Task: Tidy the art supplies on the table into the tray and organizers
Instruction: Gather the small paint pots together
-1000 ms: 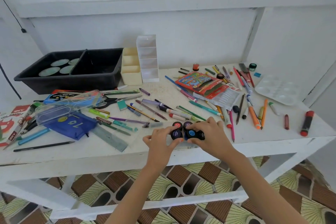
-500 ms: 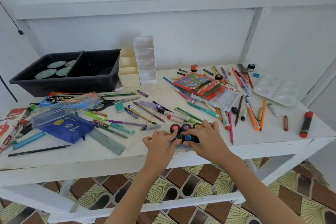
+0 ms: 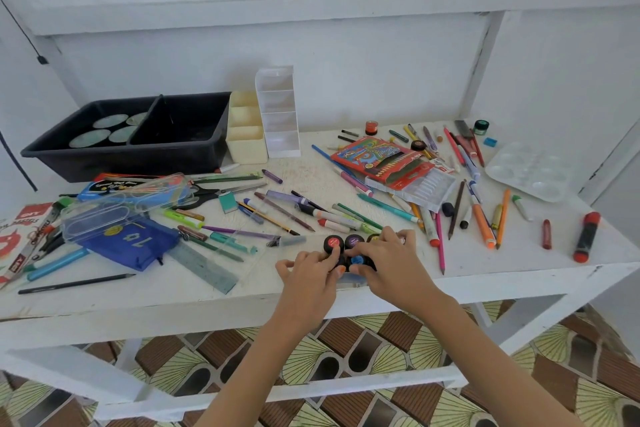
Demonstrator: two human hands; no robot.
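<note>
Item: paint pots (image 3: 350, 248), small, black-lidded, with colour-dotted caps, clustered at the front edge of the tabletop (image 3: 485, 276).

Hands: I read both as closed round the cluster. The left hand (image 3: 309, 270) has its fingers curled against the left flank, and the right hand (image 3: 393, 265) is cupped over the right.

Handling, my judgement: light, rigid, smooth plastic, liable to scatter. I would squeeze the group by its outer walls, low down.

Destination: black tray (image 3: 104, 163), far left, well apart.

Lettering: cap labels too small to read. The blue pouch (image 3: 138, 243) shows "14", inverted.

One tray (image 3: 121, 163), two organizers (image 3: 246, 149)
</note>
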